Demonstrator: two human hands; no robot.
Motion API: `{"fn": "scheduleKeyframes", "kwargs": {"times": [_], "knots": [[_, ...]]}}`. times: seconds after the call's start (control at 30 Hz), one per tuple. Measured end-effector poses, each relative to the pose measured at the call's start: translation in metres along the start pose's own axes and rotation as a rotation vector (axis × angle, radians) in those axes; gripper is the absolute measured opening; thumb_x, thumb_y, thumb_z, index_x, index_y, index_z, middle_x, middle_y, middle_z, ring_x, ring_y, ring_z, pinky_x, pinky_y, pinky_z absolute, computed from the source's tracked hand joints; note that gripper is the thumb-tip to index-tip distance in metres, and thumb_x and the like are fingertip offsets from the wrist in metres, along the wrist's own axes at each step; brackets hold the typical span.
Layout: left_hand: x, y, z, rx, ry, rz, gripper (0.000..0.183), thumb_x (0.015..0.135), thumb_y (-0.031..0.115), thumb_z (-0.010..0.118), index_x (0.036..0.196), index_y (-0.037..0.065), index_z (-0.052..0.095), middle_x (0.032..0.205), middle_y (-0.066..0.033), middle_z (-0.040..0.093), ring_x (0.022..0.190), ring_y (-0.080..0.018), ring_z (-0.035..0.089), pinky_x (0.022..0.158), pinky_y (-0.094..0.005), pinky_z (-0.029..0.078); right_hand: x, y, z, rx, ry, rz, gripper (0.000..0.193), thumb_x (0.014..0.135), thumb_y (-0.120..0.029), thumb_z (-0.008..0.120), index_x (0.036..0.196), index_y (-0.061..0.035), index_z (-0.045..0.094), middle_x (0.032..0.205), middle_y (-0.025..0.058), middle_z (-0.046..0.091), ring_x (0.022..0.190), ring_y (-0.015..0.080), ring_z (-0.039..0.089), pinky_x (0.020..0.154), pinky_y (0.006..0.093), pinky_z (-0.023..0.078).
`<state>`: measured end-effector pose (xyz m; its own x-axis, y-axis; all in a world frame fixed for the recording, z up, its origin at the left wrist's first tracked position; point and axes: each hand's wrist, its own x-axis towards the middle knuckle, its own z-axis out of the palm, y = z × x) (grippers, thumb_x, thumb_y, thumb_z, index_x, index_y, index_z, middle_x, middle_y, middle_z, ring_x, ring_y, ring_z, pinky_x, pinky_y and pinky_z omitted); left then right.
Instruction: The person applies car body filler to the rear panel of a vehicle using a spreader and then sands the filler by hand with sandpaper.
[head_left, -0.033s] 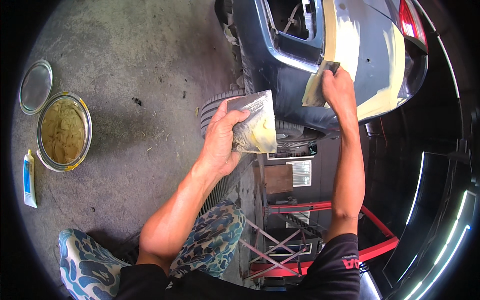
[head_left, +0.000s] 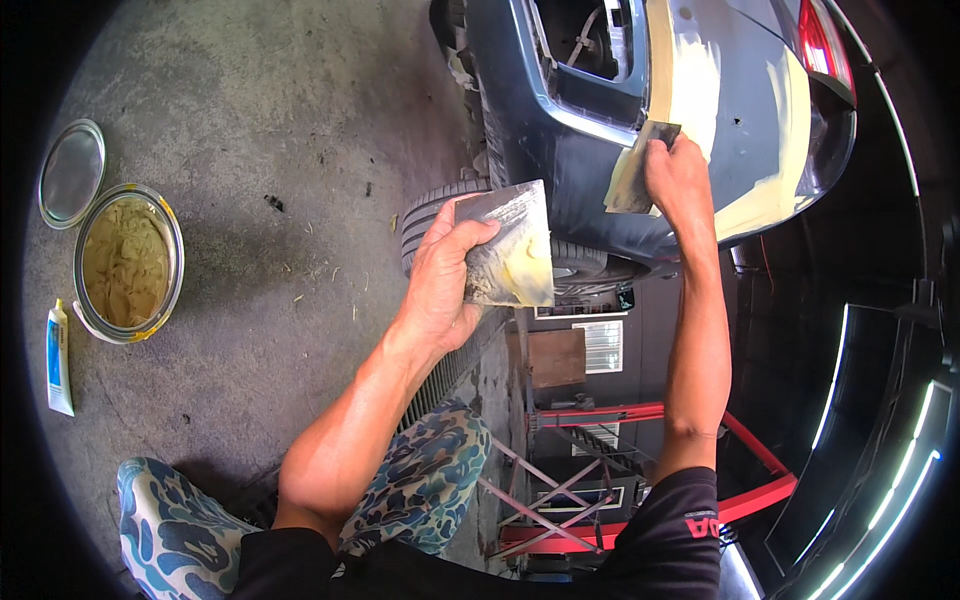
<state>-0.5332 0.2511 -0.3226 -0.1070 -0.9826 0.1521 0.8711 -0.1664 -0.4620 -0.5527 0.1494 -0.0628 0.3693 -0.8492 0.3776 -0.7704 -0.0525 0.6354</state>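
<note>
The left hand (head_left: 440, 275) grips a flat metal mixing board (head_left: 510, 245) smeared with yellowish filler; the right hand (head_left: 680, 175) pinches a small metal spreader (head_left: 640, 165), its blade partly hidden, against the blue car body panel (head_left: 740, 90), cut off above
</note>
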Motion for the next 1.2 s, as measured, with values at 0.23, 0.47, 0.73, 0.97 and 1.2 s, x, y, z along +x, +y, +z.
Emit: {"fn": "scheduleKeyframes", "kwargs": {"times": [0.23, 0.47, 0.73, 0.97, 1.2], "knots": [[0.0, -0.005, -0.001, -0.004, 0.007, -0.023, 0.03, 0.097, 0.007, 0.054, 0.127, 0.008, 0.052, 0.116, -0.0093, 0.066, 0.105, -0.0206, 0.07, 0.084, -0.0435, 0.064, 0.005, 0.006, -0.003, -0.043, 0.054, -0.073, 0.039, 0.093, -0.022, 0.052, 0.103, 0.0132, 0.065, 0.099, 0.0397, 0.067, 0.101, 0.0564, 0.064, 0.095, 0.0562, 0.049], [0.01, -0.009, -0.005, 0.013, 0.027, 0.052, 0.033, 0.096, 0.008, 0.055, 0.129, 0.008, 0.051, 0.117, -0.0106, 0.066, 0.108, -0.0226, 0.07, 0.087, -0.044, 0.064, -0.053, -0.009, -0.027, 0.234, 0.129, -0.295, 0.03, 0.095, -0.006, 0.052, 0.12, 0.0044, 0.066, 0.115, 0.0285, 0.07, 0.103, 0.0463, 0.069, 0.094, 0.0522, 0.051], [0.004, -0.043, -0.011, 0.053, 0.011, -0.134, 0.038, 0.095, 0.006, 0.055, 0.133, 0.007, 0.052, 0.12, -0.013, 0.066, 0.108, -0.0249, 0.07, 0.091, -0.0412, 0.063, -0.218, 0.034, 0.062, 0.681, 0.109, -0.847, 0.049, 0.084, 0.0, 0.074, 0.13, -0.0168, 0.067, 0.134, 0.0161, 0.058, 0.132, 0.0398, 0.055, 0.116, 0.0605, 0.038], [0.007, -0.045, -0.04, 0.434, -0.005, -0.067, 0.037, 0.097, 0.008, 0.054, 0.134, 0.007, 0.052, 0.117, -0.0128, 0.066, 0.099, -0.0215, 0.071, 0.085, -0.0333, 0.064, -0.234, 0.11, 0.09, 0.368, 0.039, -0.724, 0.06, 0.07, 0.001, 0.072, 0.127, -0.0171, 0.07, 0.132, 0.0131, 0.059, 0.131, 0.0374, 0.056, 0.112, 0.0579, 0.044], [-0.016, -0.095, -0.048, 1.325, -0.151, 0.226, 0.03, 0.102, 0.01, 0.054, 0.132, 0.007, 0.054, 0.116, -0.008, 0.061, 0.106, -0.0148, 0.056, 0.091, -0.0324, 0.05, -0.258, 0.084, 0.102, 0.453, -0.003, -0.738, 0.057, 0.07, -0.004, 0.068, 0.126, -0.0168, 0.069, 0.127, 0.0084, 0.061, 0.123, 0.0316, 0.059, 0.106, 0.0476, 0.048]]}}
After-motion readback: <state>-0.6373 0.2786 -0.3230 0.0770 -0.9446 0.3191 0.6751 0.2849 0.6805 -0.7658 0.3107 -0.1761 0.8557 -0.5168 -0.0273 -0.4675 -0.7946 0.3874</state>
